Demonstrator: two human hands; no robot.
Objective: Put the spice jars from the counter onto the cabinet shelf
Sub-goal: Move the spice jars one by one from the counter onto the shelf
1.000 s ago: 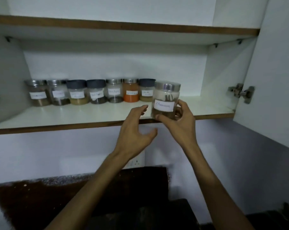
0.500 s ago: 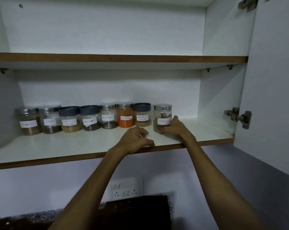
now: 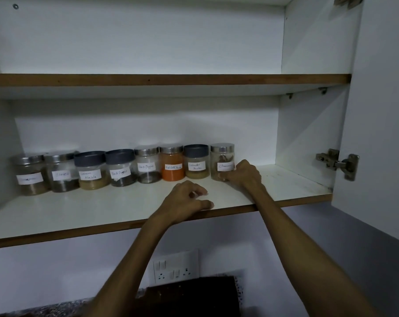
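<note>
A person's right hand (image 3: 244, 173) is wrapped around the lower side of a cinnamon jar (image 3: 222, 161) that stands upright on the lower cabinet shelf (image 3: 79, 209), at the right end of a row of 8 spice jars; whether the fingers grip it or merely rest on it cannot be told. The left hand (image 3: 184, 202) holds nothing, its fingers loosely curled and its thumb touching the shelf near the front edge. The cinnamon jar stands just beside a coriander powder jar (image 3: 196, 161), with a red chilli powder jar (image 3: 172, 163) next along to the left. The white cabinet is dim, its upper shelf (image 3: 171, 79) bare, its door (image 3: 381, 110) swung open on the right on a metal hinge (image 3: 338, 163). A wall socket (image 3: 176, 266) sits on the wall below. Compared with 0.5 seconds ago, the hands and the jar sit in the same places; 1 second ago the jar was in the air at the shelf's front edge.
</note>
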